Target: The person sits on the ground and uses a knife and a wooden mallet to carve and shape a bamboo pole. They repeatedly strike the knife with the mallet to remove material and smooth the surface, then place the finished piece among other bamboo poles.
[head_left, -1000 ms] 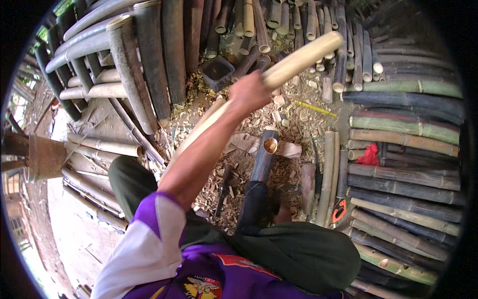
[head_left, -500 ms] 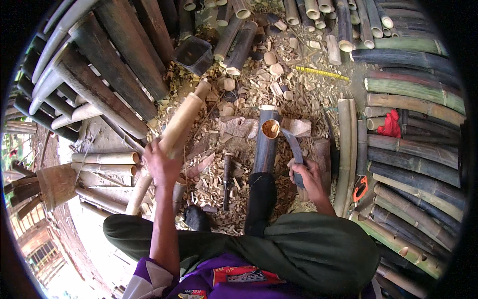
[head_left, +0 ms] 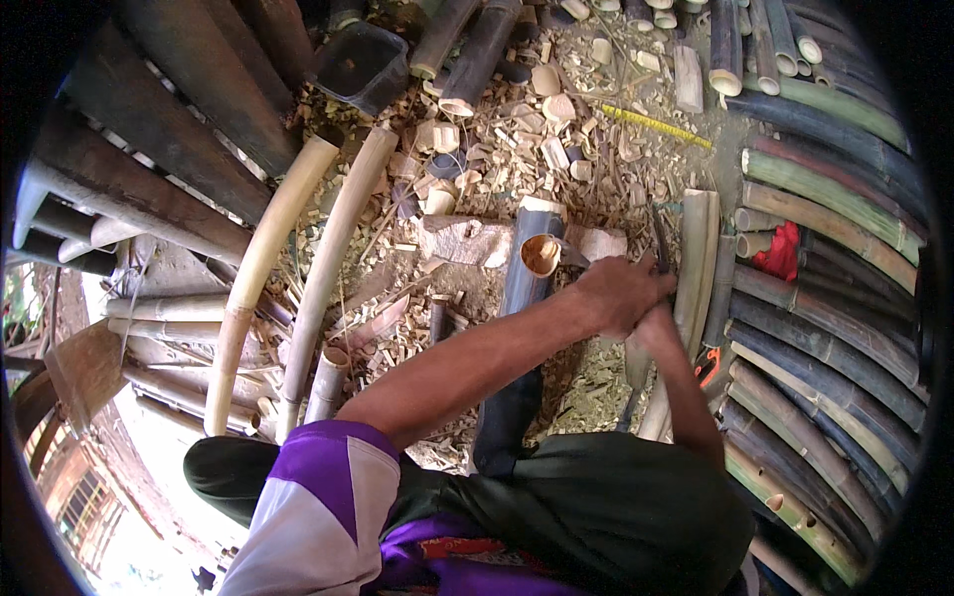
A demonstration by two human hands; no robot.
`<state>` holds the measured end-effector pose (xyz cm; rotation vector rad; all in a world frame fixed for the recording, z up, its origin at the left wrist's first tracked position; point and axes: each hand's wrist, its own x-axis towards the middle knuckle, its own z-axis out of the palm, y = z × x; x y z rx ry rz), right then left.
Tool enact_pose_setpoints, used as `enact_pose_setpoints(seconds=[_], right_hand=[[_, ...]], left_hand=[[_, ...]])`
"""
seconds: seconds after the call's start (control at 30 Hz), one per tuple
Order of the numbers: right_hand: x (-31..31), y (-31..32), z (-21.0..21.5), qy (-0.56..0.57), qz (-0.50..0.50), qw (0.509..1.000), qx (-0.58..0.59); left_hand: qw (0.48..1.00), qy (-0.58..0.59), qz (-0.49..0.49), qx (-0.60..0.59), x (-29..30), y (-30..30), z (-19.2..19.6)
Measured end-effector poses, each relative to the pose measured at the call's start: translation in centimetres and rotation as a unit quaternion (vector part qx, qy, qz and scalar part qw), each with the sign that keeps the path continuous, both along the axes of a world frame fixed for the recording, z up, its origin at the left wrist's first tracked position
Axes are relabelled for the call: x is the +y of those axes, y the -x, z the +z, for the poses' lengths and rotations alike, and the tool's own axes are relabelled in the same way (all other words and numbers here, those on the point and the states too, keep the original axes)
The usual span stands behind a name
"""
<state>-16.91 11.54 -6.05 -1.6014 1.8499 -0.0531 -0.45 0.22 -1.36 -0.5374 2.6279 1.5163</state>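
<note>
My left arm reaches across to the right, and my left hand (head_left: 611, 295) is closed at my right hand (head_left: 658, 328); the two overlap. What the left fingers grip is hidden. From beside the hands the grey blade tip of a knife (head_left: 573, 254) sticks out toward a dark bamboo tube (head_left: 524, 298); its handle is mostly covered. The tube has a pale cut end and an oval opening (head_left: 541, 256) in its side, with light shavings inside. It lies across a rough wood block (head_left: 467, 241), its near end by my black-covered foot.
Two pale bamboo poles (head_left: 260, 268) (head_left: 338, 268) lean at the left. Wood chips (head_left: 497, 164) cover the ground. A black tub (head_left: 360, 68) and a yellow measuring tape (head_left: 656, 126) lie farther off. Stacked bamboo (head_left: 835, 328) lines the right side, with a red cloth (head_left: 778, 251) on it.
My left hand has let go of the pale bamboo pole at the left and swung right, over to my right hand. The right hand has moved slightly right and up; my view has shifted.
</note>
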Motion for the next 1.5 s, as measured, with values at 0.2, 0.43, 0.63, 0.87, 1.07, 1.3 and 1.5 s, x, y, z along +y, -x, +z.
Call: enact_pose_setpoints(seconds=[0.2, 0.43, 0.63, 0.87, 1.07, 1.3, 1.5], right_hand=[[-9.2, -0.9, 7.0, -0.042, 0.083, 0.992, 0.085], [-16.2, -5.2, 9.8, 0.031, 0.305, 0.941, 0.145], [-18.1, -6.2, 10.2, 0.082, 0.449, 0.875, 0.164], [-11.6, -0.2, 6.9, -0.185, 0.296, 0.937, -0.002], [-3.9, 2.1, 1.7, -0.211, 0.312, 0.925, -0.055], [-7.0, -1.2, 5.2, -0.277, 0.180, 0.941, -0.068], [-9.6, -2.2, 7.4, -0.275, 0.183, 0.941, -0.074]], left_hand=[[0.981, -0.014, 0.177, 0.078, -1.7, -1.3, 1.7], [0.895, -0.046, 0.397, 0.195, -2.2, -4.2, 1.8], [0.811, -0.027, 0.536, 0.233, -0.4, -3.1, 0.9], [0.919, -0.041, 0.382, 0.090, 3.7, -1.0, 1.1], [0.975, -0.119, 0.186, -0.002, 2.2, -1.4, 1.6], [0.964, -0.139, 0.225, 0.036, 2.1, -2.2, 1.5], [0.933, -0.123, 0.333, 0.066, 3.1, -2.8, 2.0]])
